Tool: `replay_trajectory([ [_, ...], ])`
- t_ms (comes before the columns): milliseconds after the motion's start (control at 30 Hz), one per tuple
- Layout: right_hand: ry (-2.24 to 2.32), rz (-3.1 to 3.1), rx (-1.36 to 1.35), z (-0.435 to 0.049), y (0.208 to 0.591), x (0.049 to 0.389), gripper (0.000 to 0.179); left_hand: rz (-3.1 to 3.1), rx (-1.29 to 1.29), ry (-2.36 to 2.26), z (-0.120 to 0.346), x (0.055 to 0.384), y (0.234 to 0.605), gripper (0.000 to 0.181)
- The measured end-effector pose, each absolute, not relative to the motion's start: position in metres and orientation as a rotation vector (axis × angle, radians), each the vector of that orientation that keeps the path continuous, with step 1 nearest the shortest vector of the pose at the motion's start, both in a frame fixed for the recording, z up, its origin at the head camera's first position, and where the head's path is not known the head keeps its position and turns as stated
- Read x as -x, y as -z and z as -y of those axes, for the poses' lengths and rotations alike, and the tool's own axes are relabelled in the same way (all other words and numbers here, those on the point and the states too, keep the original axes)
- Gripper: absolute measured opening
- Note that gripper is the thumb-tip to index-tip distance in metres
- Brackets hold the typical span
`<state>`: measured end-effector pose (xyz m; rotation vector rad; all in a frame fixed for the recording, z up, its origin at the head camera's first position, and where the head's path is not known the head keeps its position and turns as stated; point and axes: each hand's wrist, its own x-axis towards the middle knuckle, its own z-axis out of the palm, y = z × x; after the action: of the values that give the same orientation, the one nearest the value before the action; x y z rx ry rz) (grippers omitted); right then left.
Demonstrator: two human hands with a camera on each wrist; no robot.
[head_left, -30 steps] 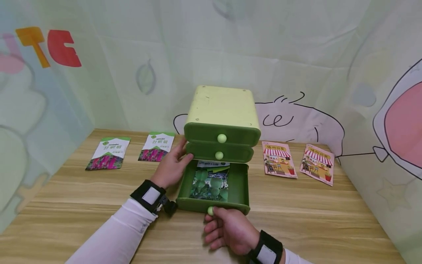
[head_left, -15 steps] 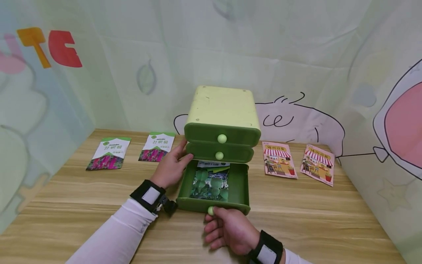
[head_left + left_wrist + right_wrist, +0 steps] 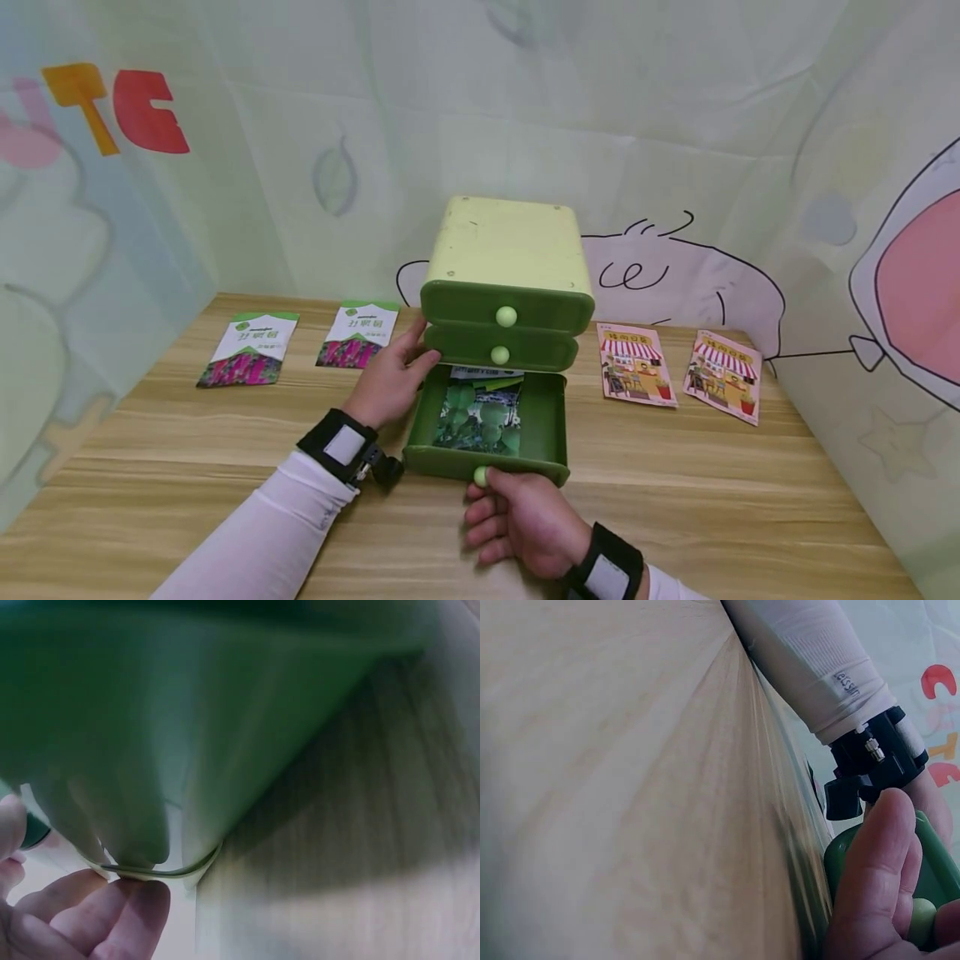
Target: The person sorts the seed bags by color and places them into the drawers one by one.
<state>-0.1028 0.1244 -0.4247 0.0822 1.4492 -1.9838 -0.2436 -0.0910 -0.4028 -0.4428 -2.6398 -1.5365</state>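
Note:
A small drawer cabinet (image 3: 513, 242) with a pale yellow-green top stands mid-table in the head view. Its upper two green drawers are closed, while the bottom drawer (image 3: 543, 421) is pulled out. Inside that drawer lies a seed packet (image 3: 480, 417) with a green leafy picture, its far end hidden under the cabinet. My right hand (image 3: 525, 521) pinches the pale green knob (image 3: 481, 476) on the drawer front; the knob also shows in the right wrist view (image 3: 922, 922). My left hand (image 3: 390, 379) rests against the cabinet's left side, fingers along the wall and thumb near the front edge.
Two white, green and magenta packets (image 3: 251, 348) (image 3: 358, 333) lie on the table to the left. Two pink packets with striped awnings (image 3: 637, 364) (image 3: 723, 375) lie to the right. Printed cloth walls (image 3: 300, 208) enclose the wooden table (image 3: 712, 500) behind and at both sides.
The bottom drawer has slid very slightly inward, with my right hand on its knob. My left hand keeps its place at the cabinet's side.

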Motion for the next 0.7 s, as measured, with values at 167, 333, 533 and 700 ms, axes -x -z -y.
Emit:
replay_trajectory([
  [167,1.990,-1.441,-0.097,-0.1247,0.4250,0.1039,0.038,2.643,0.436,1.518,0.0906,0.2443,0.4043,0.059],
  [333,1.997,-1.420,-0.101,-0.1253,0.4253,0.1051,0.039,2.651,0.430,1.500,0.0907,0.2440,0.4043,0.059],
  [533,2.006,-1.407,-0.101,-0.1255,0.4248,0.1054,0.040,2.655,0.439,1.483,0.0908,0.2427,0.4027,0.059],
  [700,2.026,-1.401,-0.097,-0.1247,0.4242,0.1050,0.039,2.658,0.435,1.481,0.0910,0.2424,0.4020,0.059],
])
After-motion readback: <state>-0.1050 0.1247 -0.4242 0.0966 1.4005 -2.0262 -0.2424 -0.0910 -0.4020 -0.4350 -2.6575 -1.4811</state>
